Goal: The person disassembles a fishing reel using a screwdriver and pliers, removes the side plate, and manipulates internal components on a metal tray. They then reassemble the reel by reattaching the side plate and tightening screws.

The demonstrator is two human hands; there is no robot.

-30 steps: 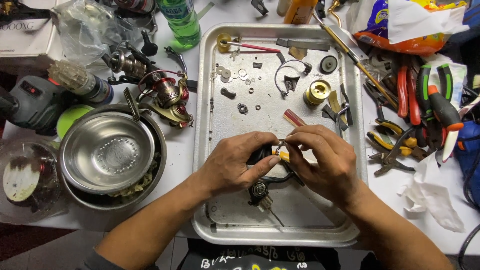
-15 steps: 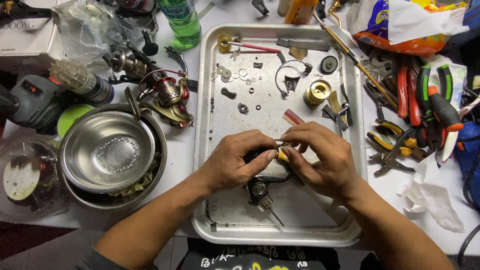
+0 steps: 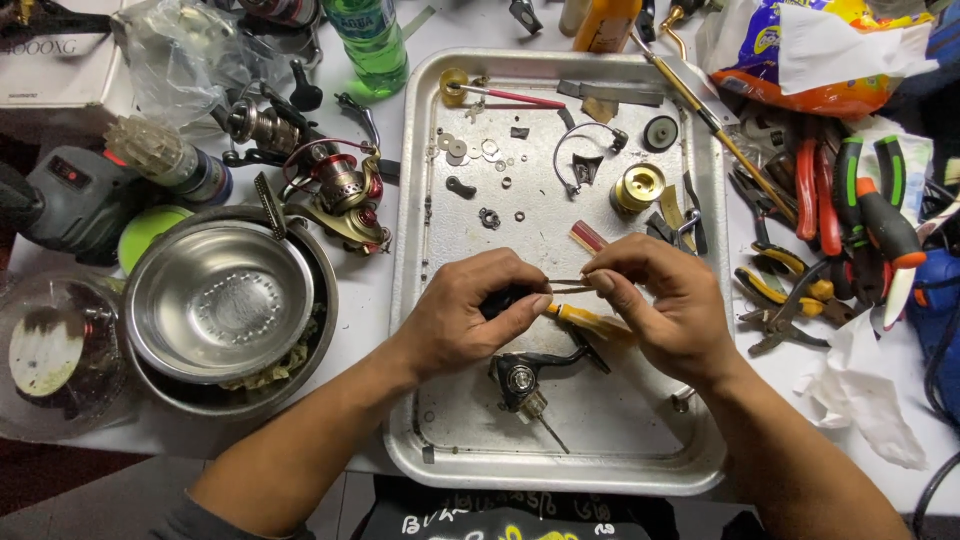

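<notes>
- While working above the shallow silver metal tray (image 3: 405,250) on the cluttered white desk (image 3: 365,300): left hand (image 3: 470,315) and right hand (image 3: 665,310) drawn close, fingertips almost meeting.
- Pinched between thumb and forefinger of each: a thin pale metal pin (image 3: 568,285), level, bridging the two.
- Curled inside the left palm: a small black part (image 3: 500,298), mostly hidden.
- Tucked under the right fingers: a slim yellow-handled tool (image 3: 590,320), slanting toward the left hand.
- Just below, flat on the tray: the stripped black fishing-reel body (image 3: 530,372), shaft pointing toward the near rim.
- Farther up the tray: a gold metal spool (image 3: 637,187) and scattered washers.
- Off the tray, to the left: a round steel bowl (image 3: 220,300) and a red-and-gold spinning reel (image 3: 345,195); to the right, yellow-handled pliers (image 3: 800,290).
- Judged step: fitting or freeing the pin at the black part, reel body untouched.
- Called for next: a steady, straight line along the pin, light grip, no bending.
</notes>
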